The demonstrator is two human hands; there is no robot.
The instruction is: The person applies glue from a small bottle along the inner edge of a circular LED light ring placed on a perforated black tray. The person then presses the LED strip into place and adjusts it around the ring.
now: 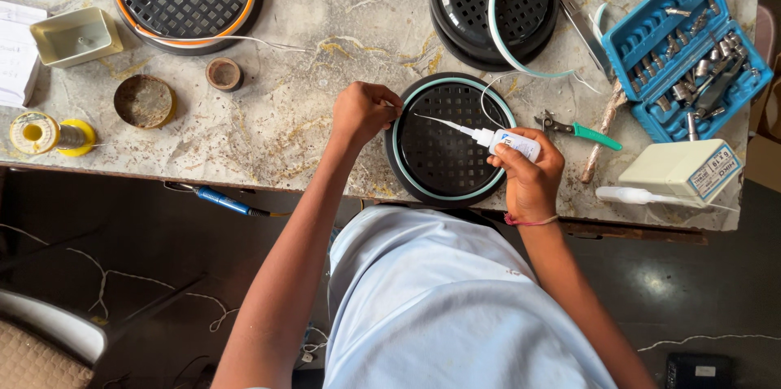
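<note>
**Gluing the teal rim on the black grille disc**

I am gripping a small white glue bottle with a long thin nozzle (503, 142) in my right hand (529, 177), fingers wrapped around it, its tip lying over the round black grid-patterned disc with a teal rim band (450, 138) at the near edge of the marble counter (301, 104). My left hand (364, 111) is pinching the disc's left rim. Farther off, a blue plastic case of metal bits (683, 47) is lying open.

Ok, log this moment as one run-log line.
left hand: pinching rim of black grille disc | right hand: holding white glue bottle, nozzle over disc | pliers beside disc | surface: marble table
</note>
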